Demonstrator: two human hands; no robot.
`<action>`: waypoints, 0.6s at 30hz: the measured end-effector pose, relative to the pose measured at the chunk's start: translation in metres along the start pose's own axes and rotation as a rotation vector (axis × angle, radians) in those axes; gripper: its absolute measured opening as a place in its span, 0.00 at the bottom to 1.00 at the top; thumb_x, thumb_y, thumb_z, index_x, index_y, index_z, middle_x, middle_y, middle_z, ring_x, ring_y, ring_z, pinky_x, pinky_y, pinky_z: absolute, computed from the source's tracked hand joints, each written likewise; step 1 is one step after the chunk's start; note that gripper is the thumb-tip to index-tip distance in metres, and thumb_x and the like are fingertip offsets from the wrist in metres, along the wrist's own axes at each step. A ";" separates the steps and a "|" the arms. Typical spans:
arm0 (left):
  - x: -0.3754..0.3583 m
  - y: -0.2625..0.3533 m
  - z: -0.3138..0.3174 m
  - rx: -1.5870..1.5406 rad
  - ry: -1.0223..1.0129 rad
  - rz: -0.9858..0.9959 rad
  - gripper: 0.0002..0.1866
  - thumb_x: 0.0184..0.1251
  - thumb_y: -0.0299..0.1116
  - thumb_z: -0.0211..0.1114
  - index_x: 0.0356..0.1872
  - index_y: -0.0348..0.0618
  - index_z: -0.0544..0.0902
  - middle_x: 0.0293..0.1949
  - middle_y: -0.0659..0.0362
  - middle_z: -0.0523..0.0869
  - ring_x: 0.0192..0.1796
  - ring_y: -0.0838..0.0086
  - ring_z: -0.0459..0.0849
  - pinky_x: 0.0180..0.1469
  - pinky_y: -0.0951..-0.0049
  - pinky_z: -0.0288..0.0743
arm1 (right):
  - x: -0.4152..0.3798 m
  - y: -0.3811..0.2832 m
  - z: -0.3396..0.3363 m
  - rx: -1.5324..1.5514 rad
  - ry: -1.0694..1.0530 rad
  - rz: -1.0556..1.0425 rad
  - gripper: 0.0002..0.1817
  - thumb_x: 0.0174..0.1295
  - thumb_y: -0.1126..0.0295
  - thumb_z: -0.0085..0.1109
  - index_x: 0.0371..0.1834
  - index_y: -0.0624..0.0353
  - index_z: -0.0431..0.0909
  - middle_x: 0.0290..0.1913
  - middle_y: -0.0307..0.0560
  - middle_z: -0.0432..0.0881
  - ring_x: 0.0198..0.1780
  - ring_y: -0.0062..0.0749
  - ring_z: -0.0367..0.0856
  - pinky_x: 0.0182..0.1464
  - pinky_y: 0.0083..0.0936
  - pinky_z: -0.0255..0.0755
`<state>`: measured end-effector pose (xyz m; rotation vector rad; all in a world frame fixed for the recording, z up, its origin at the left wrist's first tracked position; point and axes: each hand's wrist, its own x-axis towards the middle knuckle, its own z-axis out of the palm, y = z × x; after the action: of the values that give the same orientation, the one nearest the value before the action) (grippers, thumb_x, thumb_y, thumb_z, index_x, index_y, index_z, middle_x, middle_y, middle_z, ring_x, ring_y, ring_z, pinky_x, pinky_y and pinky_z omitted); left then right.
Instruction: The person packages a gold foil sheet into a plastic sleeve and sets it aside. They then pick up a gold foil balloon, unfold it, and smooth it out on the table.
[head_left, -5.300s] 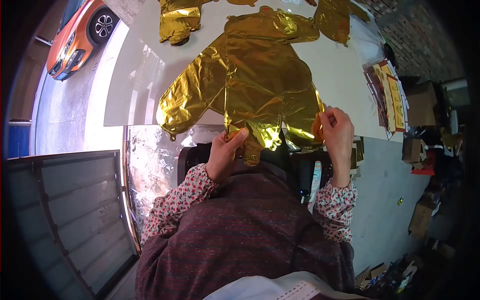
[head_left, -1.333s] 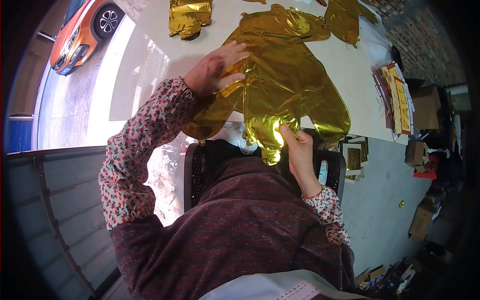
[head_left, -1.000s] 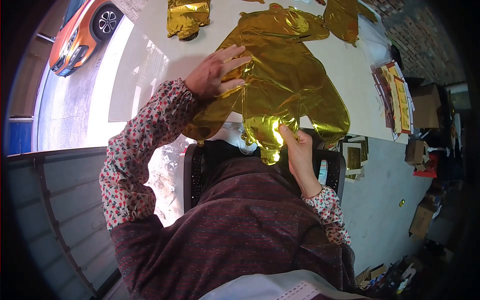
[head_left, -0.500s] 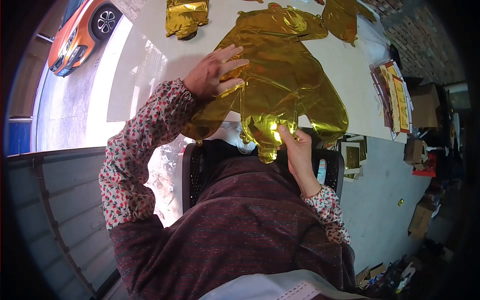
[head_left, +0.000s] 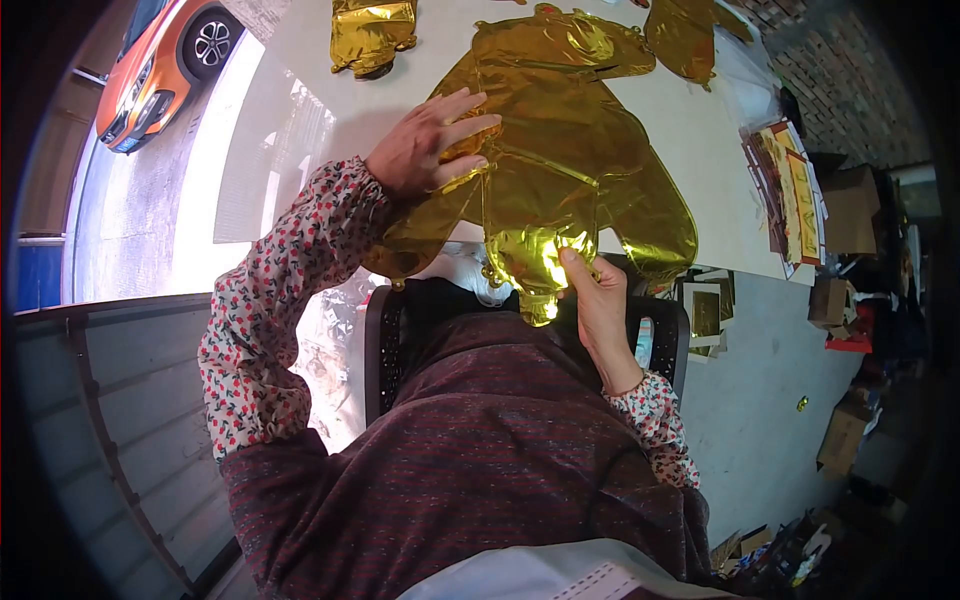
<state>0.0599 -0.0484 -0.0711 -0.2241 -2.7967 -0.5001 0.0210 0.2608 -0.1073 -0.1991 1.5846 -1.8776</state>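
A flat gold foil balloon lies on the pale table, its near end hanging over the front edge above my lap. My left hand rests on the balloon's left side with the fingers stretched out and spread. Near the hanging end, my right hand pinches the shiny foil between a thumb on top and fingers underneath, which are mostly hidden. Further off lie a folded gold foil piece and another gold foil balloon.
A stack of printed cards sits at the table's right edge. Cardboard boxes stand on the right, with framed gold pieces below the table. A black chair surrounds my lap. An orange car is parked outside at left.
The gold foil near my right hand has shifted slightly, and its bright reflections have spread. My right hand has moved very slightly right. My left hand stays almost in place.
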 end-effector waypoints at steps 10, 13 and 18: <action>-0.001 0.001 -0.001 -0.022 0.001 -0.001 0.25 0.66 0.37 0.65 0.65 0.51 0.79 0.72 0.47 0.69 0.75 0.51 0.64 0.76 0.54 0.58 | 0.001 0.002 -0.001 0.027 -0.008 0.002 0.09 0.70 0.65 0.64 0.45 0.58 0.87 0.39 0.34 0.87 0.36 0.10 0.80 0.31 0.14 0.74; 0.000 -0.001 0.000 -0.011 -0.007 0.001 0.25 0.66 0.38 0.65 0.65 0.51 0.78 0.72 0.47 0.69 0.75 0.50 0.64 0.76 0.54 0.58 | 0.001 0.003 -0.002 0.025 -0.007 -0.001 0.10 0.70 0.65 0.63 0.45 0.59 0.87 0.39 0.34 0.87 0.35 0.10 0.80 0.31 0.14 0.74; -0.001 -0.002 0.001 -0.030 0.001 0.008 0.25 0.67 0.38 0.65 0.66 0.51 0.78 0.72 0.47 0.69 0.75 0.50 0.64 0.76 0.53 0.58 | -0.002 0.001 -0.001 0.016 0.014 -0.011 0.10 0.71 0.64 0.62 0.44 0.59 0.87 0.36 0.34 0.86 0.34 0.11 0.79 0.31 0.15 0.75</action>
<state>0.0603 -0.0499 -0.0733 -0.2414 -2.7880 -0.5407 0.0221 0.2629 -0.1083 -0.1881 1.5804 -1.9035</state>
